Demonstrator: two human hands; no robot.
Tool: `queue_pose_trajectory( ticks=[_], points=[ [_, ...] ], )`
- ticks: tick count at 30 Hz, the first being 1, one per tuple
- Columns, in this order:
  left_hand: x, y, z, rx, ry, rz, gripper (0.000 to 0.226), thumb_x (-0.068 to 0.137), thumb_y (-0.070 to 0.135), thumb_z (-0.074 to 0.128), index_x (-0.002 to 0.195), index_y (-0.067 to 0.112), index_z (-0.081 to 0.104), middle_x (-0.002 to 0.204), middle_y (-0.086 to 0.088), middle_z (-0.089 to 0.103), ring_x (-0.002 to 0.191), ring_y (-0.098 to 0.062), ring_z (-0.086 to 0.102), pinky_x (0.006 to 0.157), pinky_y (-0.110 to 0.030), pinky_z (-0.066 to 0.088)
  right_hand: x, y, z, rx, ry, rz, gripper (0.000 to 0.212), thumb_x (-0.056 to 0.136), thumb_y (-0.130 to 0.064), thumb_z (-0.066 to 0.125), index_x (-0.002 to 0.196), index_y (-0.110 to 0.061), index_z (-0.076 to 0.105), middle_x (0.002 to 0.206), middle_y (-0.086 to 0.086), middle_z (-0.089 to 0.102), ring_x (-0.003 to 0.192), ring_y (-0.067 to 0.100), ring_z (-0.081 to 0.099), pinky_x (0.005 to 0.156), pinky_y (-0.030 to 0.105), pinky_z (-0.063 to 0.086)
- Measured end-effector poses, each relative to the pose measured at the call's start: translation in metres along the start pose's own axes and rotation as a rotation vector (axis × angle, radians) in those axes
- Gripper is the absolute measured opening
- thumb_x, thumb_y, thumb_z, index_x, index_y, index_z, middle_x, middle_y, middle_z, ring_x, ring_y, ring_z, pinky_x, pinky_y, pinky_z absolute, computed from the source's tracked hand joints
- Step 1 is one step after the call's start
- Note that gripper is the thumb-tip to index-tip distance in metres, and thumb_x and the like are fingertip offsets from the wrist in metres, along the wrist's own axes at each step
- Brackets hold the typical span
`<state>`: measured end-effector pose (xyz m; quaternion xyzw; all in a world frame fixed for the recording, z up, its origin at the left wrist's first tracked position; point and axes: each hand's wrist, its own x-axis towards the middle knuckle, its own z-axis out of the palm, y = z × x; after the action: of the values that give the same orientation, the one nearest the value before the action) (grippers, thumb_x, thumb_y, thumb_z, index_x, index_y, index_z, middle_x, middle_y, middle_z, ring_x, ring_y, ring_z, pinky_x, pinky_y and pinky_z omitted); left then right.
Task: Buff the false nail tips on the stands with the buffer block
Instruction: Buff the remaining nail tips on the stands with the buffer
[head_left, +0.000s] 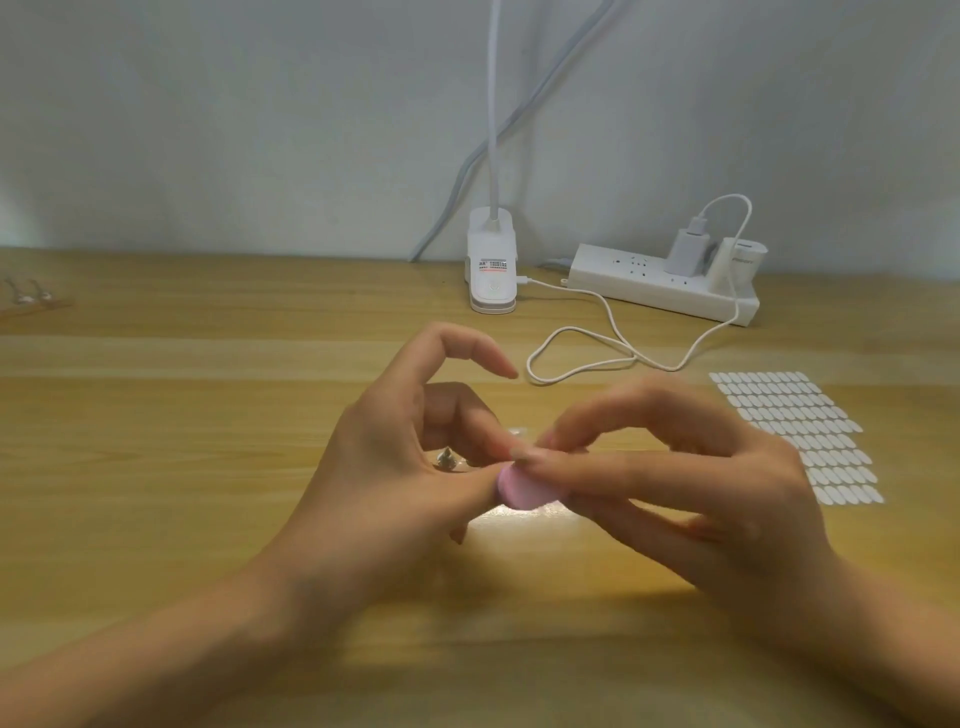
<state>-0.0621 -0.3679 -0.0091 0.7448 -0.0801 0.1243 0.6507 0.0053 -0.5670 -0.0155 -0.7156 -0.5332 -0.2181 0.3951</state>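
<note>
Two hands meet at the middle of the wooden table (156, 426), fingertips almost touching. Taking that meeting point as the clock's centre, the left hand (395, 467) comes in from 8 o'clock with its index finger arched high and free. Its thumb and other fingers are curled inward and pinch a small shiny stand (447, 460), of which only a glint shows in the gap under the fingers. Whether a nail tip sits on it cannot be told, as the fingers hide that spot. The right hand (701, 493) comes in from 4 o'clock, fingers bent, gripping the pink buffer block (522, 491) between thumb and fingertips. The block's rounded end lies against the left thumb, just above the tabletop. At 12 o'clock, against the wall, stands a white clip lamp base (491, 270) with its neck rising out of view. At 1 o'clock lies a white power strip (660, 288) with a charger plugged in, and a white cable (597, 353) loops from it toward the lamp. At 3 o'clock lies a sheet of small white oval tabs (800, 431). Far off at 10 o'clock, by the table's left edge, more small stands (26, 299) show, blurred.
</note>
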Motion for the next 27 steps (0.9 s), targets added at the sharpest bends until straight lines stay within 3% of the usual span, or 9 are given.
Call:
queue_pose_trajectory(
  ticks=[8, 27],
  points=[
    [-0.0013, -0.0017, 0.0011, -0.058, -0.007, -0.038, 0.046, 0.061, 0.025, 0.087, 0.097, 0.031, 0.059, 0.064, 0.002, 0.067, 0.048, -0.006, 0.056, 0.043, -0.021, 0.042, -0.0008, -0.0048, 0.0021, -0.01, 0.03, 0.012, 0.024, 0.092, -0.009, 0.068, 0.116, -0.01, 0.069, 0.104, 0.006, 0.067, 0.098, 0.017, 0.067, 0.082, 0.031, 0.053],
    [-0.0018, -0.0024, 0.0023, -0.002, -0.013, 0.075, 0.04, 0.066, 0.028, 0.085, 0.094, 0.033, 0.058, 0.064, 0.005, 0.063, 0.055, -0.003, 0.058, 0.045, -0.02, 0.045, -0.0003, -0.0014, 0.0008, 0.083, -0.005, 0.007, 0.027, 0.092, -0.009, 0.067, 0.119, -0.012, 0.066, 0.107, 0.007, 0.064, 0.101, 0.02, 0.067, 0.083, 0.03, 0.053]
  ],
)
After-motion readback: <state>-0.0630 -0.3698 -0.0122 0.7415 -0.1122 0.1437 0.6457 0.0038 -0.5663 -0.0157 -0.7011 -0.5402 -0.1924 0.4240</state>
